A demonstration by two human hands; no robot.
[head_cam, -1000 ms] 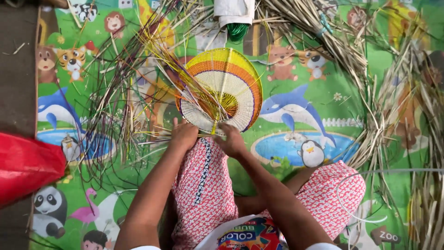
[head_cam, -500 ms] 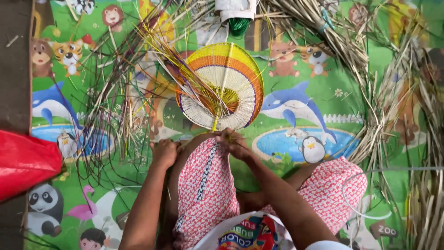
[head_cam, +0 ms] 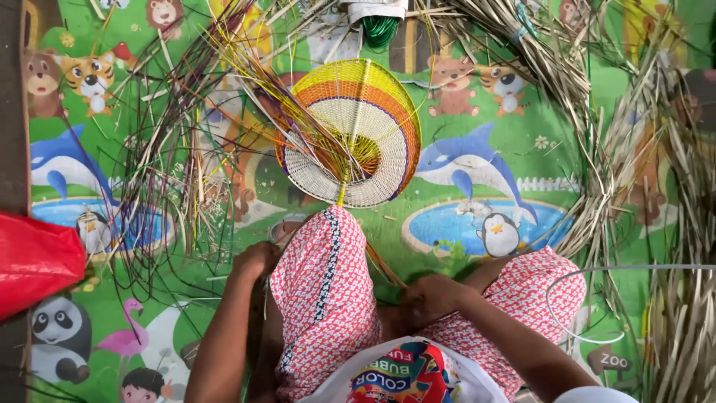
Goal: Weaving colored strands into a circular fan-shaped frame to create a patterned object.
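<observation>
Fingers of the left hand (head_cam: 256,259) curled at the knee's outer side, among loose strands; whether they grip any cannot be told. Right hand (head_cam: 429,297) closed low between the knees, at the lower end of a strand bundle. Woven fan (head_cam: 350,134), banded yellow, orange and cream, lies flat on the animal-print mat (head_cam: 485,149) just beyond the raised knee (head_cam: 328,261), which hides its handle. Coloured strands (head_cam: 246,89) cross its left side. Dried palm leaves (head_cam: 597,149) heaped right; red bag (head_cam: 33,261) left.
</observation>
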